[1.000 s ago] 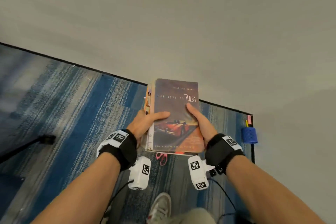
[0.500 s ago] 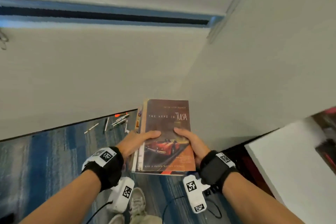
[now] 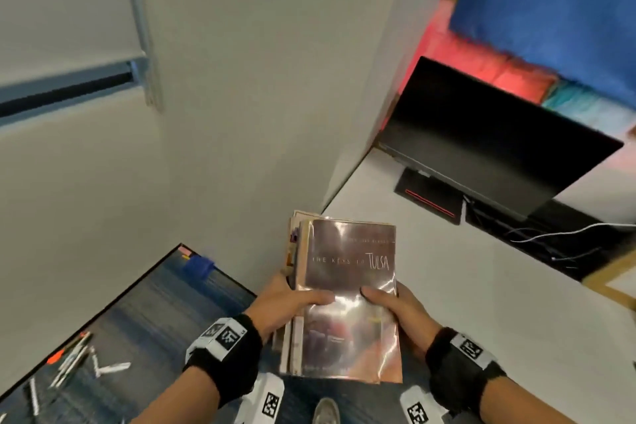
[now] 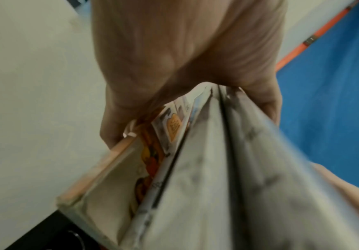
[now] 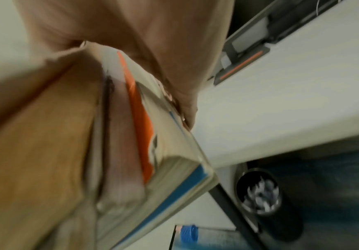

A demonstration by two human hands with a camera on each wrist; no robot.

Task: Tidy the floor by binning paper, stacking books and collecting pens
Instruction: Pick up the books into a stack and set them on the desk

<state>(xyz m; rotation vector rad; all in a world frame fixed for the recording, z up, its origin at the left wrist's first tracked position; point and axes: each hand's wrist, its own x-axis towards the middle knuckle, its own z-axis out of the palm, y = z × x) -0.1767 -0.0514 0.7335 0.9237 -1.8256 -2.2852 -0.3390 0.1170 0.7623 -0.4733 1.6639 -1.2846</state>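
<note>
I hold a stack of books (image 3: 347,286) in front of me at waist height, a glossy brown paperback with a red car on top. My left hand (image 3: 292,303) grips the stack's left side, thumb on the cover. My right hand (image 3: 392,306) grips the right side the same way. The left wrist view shows the stack of books (image 4: 195,177) edge-on under my left hand (image 4: 185,59). Several pens (image 3: 74,361) lie scattered on the blue carpet at lower left. A blue pen holder (image 3: 199,267) stands by the wall. A black bin (image 5: 266,199) with crumpled paper stands under the desk.
A white desk (image 3: 464,286) fills the right side, carrying a black monitor (image 3: 488,141) with cables behind it. A white wall corner (image 3: 258,113) rises just ahead of the books. My shoe (image 3: 325,411) shows on the carpet below.
My view has swung right, from the carpet and wall to the white desk and monitor. The stack, still held in both hands, now hangs at the desk's near corner.
</note>
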